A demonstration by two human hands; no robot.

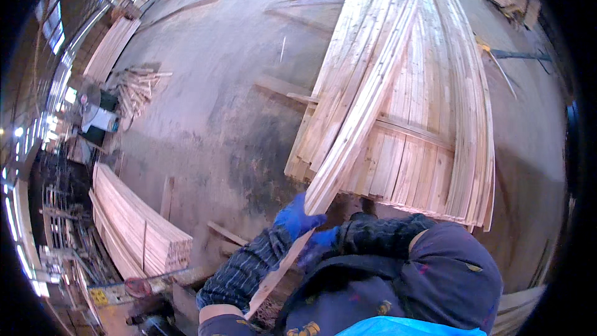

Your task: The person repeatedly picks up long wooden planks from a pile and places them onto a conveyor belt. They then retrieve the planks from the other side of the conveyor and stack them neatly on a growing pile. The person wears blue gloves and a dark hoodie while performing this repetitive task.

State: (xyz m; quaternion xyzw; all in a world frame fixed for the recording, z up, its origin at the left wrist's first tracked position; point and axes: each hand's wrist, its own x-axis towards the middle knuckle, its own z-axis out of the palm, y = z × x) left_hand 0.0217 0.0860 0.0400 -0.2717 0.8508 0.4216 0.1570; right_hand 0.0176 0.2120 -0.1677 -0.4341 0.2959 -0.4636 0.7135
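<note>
Long pale wooden boards (360, 118) lie aslant across a wide stack of boards (429, 168), their near ends reaching me. My left hand (295, 216), in a blue glove, is closed round these boards at their near part, the thumb across the top. Just below, my right hand (320, 241), also blue-gloved, is close against the wood; its fingers are mostly hidden. A narrow length of wood (280, 277) runs on from between the hands toward my body, past my left forearm. I cannot tell whether it is one piece with the boards beyond the hands.
A crosswise batten (413, 132) rests on the stack. To the left stands a bundle of boards (140, 224) on the concrete floor (205, 68). Farther off are a scrap wood pile (137, 90) and another board stack (112, 50). A loose offcut (227, 234) lies near my left arm.
</note>
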